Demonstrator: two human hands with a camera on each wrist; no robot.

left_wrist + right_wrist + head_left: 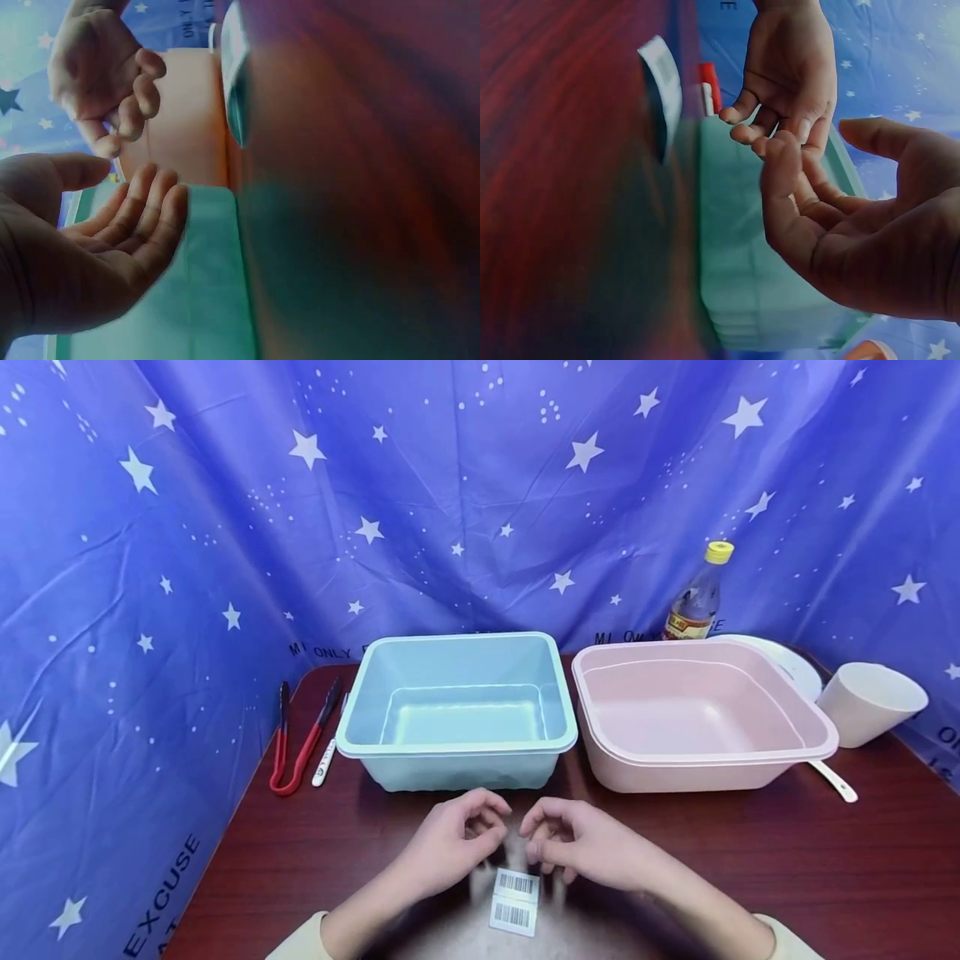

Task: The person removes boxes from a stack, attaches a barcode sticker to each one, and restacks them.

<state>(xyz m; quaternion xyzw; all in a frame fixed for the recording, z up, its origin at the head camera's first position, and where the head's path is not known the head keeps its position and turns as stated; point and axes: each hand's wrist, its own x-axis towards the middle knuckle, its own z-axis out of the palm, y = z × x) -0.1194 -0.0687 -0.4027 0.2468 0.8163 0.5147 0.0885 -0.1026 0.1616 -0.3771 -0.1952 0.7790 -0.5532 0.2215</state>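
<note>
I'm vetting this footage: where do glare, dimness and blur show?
Head view: bright, highlights inside the blue tub and pink tub; left wrist: dim, table smeared, fingers clearer; right wrist: also dim, table grain visible upper left, blurred lower down.

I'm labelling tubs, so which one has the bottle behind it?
The pink tub on the right; the bottle shows beyond its far rim, while the blue tub shows only curtain there.

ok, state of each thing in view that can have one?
Left hand: loosely curled, holding nothing
Right hand: loosely curled, holding nothing
Barcode label: barcodes up, not held
Blue basin: upright, uncovered
Pink basin: upright, uncovered
Tongs: spread
Bottle: upright, capped
White cup: tilt unclear
Plate: partly hidden
</note>
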